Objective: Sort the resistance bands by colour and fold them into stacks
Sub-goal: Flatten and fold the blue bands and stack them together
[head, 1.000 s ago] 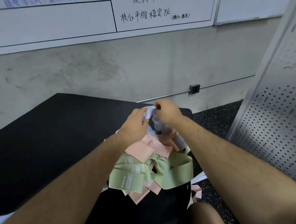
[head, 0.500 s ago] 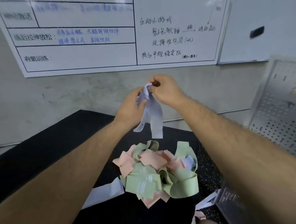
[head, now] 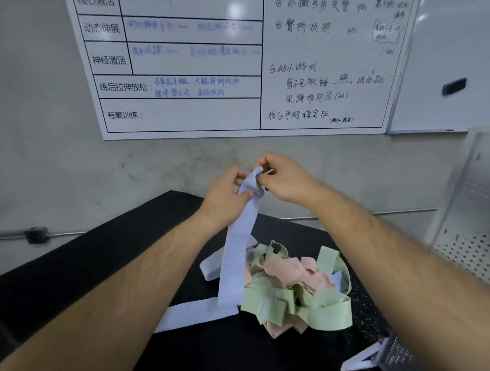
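I am lifting one lavender band (head: 237, 256) clear of the mixed pile (head: 315, 298), with both hands raised at 12 o'clock above it. My left hand (head: 227, 194) is pinching the band's top end between thumb and fingers in a narrow grip. My right hand (head: 287, 177) is pinching the same bunched end from the 3 o'clock side, its grip also narrow and closed on the band. The band is hanging down from them, and its lower end is dangling in front of the pile's 9 o'clock edge. I cannot tell whether it is touching the black tabletop (head: 87, 278).

Half a second ago the band was hanging short and doubled, with a curled tail; now it is dropping open as one long strip. A second ago both hands were low, down on the pile. I judge that the band is now free of the tangle and ready for folding.

Another lavender strip (head: 194, 315) is lying flat at 8 o'clock of the pile, likely the start of that colour's stack. Green bands (head: 327, 311) and pink bands (head: 288, 268) are lying tangled together, so the sorting is only beginning.
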